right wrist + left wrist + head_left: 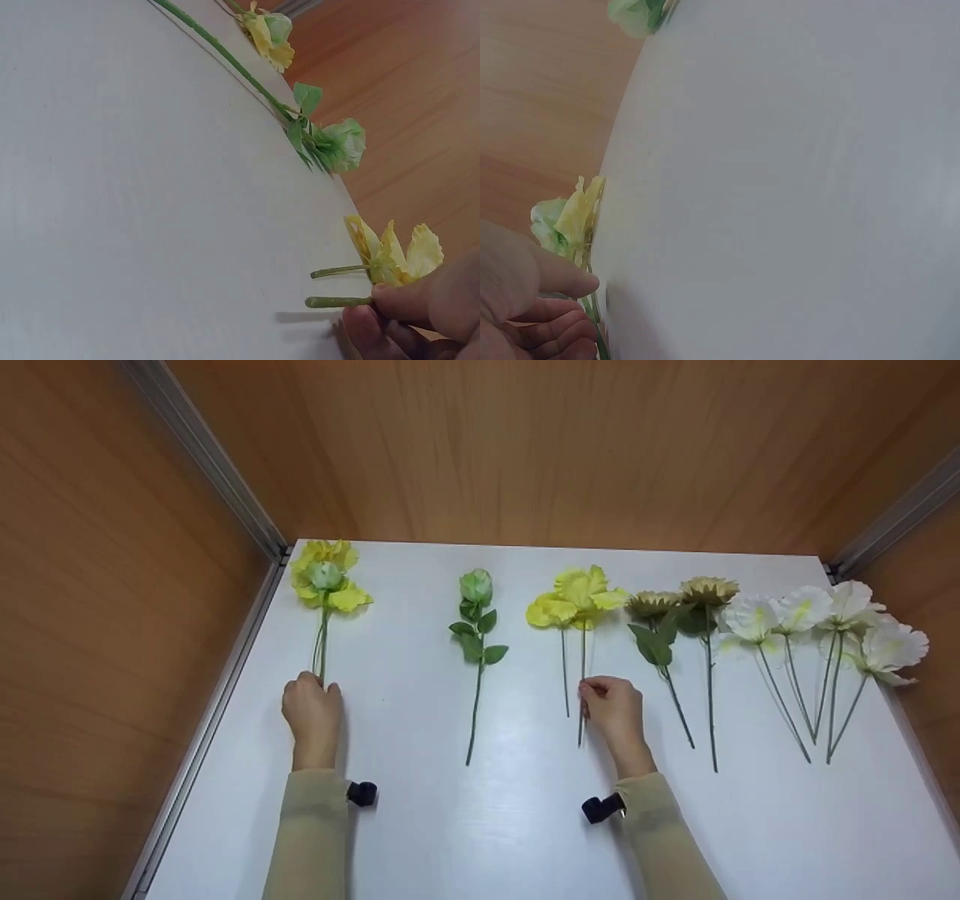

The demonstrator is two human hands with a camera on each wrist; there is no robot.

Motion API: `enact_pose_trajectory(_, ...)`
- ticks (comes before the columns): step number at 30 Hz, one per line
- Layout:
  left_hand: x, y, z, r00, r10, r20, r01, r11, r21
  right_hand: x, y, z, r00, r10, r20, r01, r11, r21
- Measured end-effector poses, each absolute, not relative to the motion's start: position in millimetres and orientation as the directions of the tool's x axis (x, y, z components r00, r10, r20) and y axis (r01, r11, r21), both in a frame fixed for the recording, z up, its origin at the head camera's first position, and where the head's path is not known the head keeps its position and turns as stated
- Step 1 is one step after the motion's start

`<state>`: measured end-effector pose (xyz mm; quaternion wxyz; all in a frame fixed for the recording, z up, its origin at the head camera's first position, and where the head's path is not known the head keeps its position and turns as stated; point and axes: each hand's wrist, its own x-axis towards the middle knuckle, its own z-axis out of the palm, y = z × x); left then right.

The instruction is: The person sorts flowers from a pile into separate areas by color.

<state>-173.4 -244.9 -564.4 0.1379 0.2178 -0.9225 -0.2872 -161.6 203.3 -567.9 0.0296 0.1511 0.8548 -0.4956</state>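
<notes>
In the head view my left hand is at the far left, its curled fingers round the lower stems of a small bunch: a pale green rose over yellow flowers. Its thumb and fingertips lie against the green stems in the left wrist view. My right hand pinches the stem of a yellow flower between thumb and index finger. That stem's cut end juts past the fingertips in the right wrist view. A second yellow flower lies just left of it.
Between the hands lies another pale green rose with leaves. Right of my right hand are two beige flowers with dark leaves, then several white flowers. The white table meets wooden panels at the back and sides.
</notes>
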Motion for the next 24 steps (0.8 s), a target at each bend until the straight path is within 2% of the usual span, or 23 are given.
enact_pose_trajectory(6,-174.6,-246.7,-565.1,-0.867,-0.482,0.128,-0.324,0.740,0.589,-162.1,196.0,-566.0,-0.958,0.228,-0.171,0.272,0.549,-0.790)
enact_pose_trajectory(24,-177.6,-251.9,-563.1,-0.856,-0.508,0.096,-0.381,0.746,0.546,-160.9,190.9,-567.1,-0.968,0.189,-0.163,0.243,0.562,-0.791)
